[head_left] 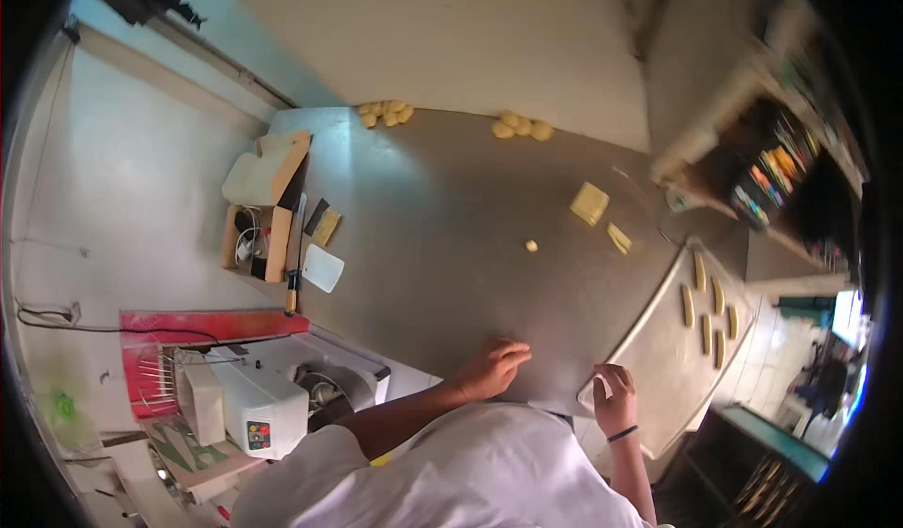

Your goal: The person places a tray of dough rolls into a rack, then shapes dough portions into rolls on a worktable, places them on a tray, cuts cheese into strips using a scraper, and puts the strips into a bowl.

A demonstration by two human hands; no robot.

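Dough ball [531, 245] lay out beyond the left hand [496, 366]

Nearest, the left hand was poised over the front of the worktop [451, 274], its fingers half bent; whether anything sat inside them could not be told. The small ball lay ahead of it and slightly to its right, well apart from the fingers. The right hand [614, 401], a dark band [623, 432] round its wrist, was at the near corner of a pale tray [658, 368], fingers curled; whether it gripped the rim could not be told. Six long dough strips [706, 334] lay on the tray, forward and to the right of that hand.

Farther out, past the ball and to its right, were a short dough piece [619, 238] and, just beyond that, a flat dough square [590, 204]. Across on the left lay a white scraper [323, 267], with a long knife [293, 282] beside it and an open cardboard box [278, 246] next to that. Two clusters of dough balls, one left [385, 112] and one right [520, 126], lined the far edge.
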